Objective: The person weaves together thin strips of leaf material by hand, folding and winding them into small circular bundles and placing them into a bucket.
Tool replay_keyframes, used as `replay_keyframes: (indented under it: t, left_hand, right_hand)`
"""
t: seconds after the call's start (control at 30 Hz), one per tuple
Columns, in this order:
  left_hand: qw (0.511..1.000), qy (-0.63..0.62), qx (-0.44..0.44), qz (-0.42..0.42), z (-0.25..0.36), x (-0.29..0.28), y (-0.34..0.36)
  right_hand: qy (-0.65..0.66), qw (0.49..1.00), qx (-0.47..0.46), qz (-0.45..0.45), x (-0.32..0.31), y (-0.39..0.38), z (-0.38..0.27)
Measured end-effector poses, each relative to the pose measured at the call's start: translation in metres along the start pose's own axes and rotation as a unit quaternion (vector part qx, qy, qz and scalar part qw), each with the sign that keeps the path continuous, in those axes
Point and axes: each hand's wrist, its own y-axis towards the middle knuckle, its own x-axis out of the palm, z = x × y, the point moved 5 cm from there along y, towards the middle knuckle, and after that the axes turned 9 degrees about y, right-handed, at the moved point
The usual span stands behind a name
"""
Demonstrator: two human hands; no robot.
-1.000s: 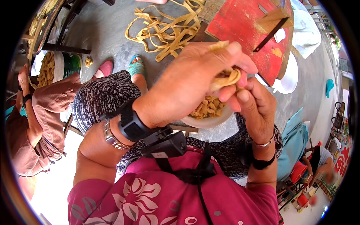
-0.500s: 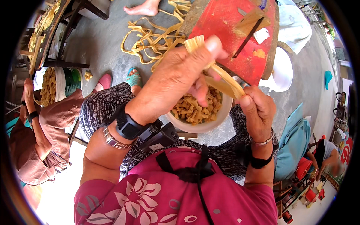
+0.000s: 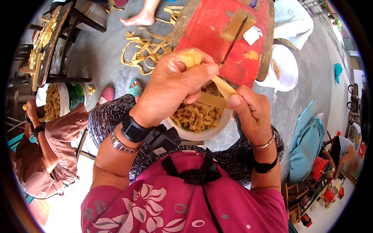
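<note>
My left hand (image 3: 171, 89) grips one part of a soft yellow strip (image 3: 224, 87), with a folded bit of it showing above the thumb. Opposite it, my right hand (image 3: 253, 112) pinches the same strip between thumb and fingers, where it bends back in a loop. Both hands are over a white bucket (image 3: 194, 136) that stands between my knees. Many small yellow-brown folded pieces (image 3: 199, 116) lie in the bucket. My left hand and wrist hide part of its rim.
Ahead is a red-topped wooden bench (image 3: 198, 33) with an upright wooden block and dark blade (image 3: 237, 37). Long yellow strips (image 3: 142, 50) lie on the floor to its left. A white tub (image 3: 285, 70) stands right. At left, another person's arm (image 3: 46, 149) is near a filled bucket (image 3: 74, 95).
My right hand has moved left, closer to my left hand, and the strip's loop between them is smaller. The whole view has shifted slightly, with the bench now farther left.
</note>
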Motion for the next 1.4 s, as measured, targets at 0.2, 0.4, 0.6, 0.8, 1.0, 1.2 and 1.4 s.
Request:
replay_keyframes:
  t: [0.2,0.4,0.6,0.8,1.0,1.2,1.4]
  left_hand:
    - [0.997,0.005,0.074,0.025,0.032,-0.003,0.013]
    - [0.981,0.095,0.167,0.006,0.051,0.017,0.044]
    - [0.86,0.412,0.262,0.146,0.032,0.002,0.063]
    - [0.929,0.356,0.09,0.054,0.032,0.001,0.03]
    - [0.818,0.551,0.009,-0.164,-0.01,0.008,0.01]
    - [0.944,0.231,-0.187,-0.144,-0.032,0.0,-0.002]
    - [0.974,-0.119,-0.19,0.008,-0.062,-0.006,0.001]
  right_hand:
    - [-0.037,0.996,-0.052,0.064,-0.029,0.005,-0.014]
    - [-0.113,0.971,-0.105,0.18,-0.06,0.026,-0.028]
    - [-0.337,0.92,-0.078,0.186,-0.052,0.032,-0.007]
    - [-0.053,0.985,-0.018,0.164,-0.043,-0.001,-0.016]
    - [-0.129,0.962,-0.24,0.011,0.003,-0.002,-0.037]
    - [-0.02,0.96,-0.26,-0.098,0.048,-0.009,-0.036]
    - [0.127,0.956,-0.191,-0.185,0.079,-0.016,-0.033]
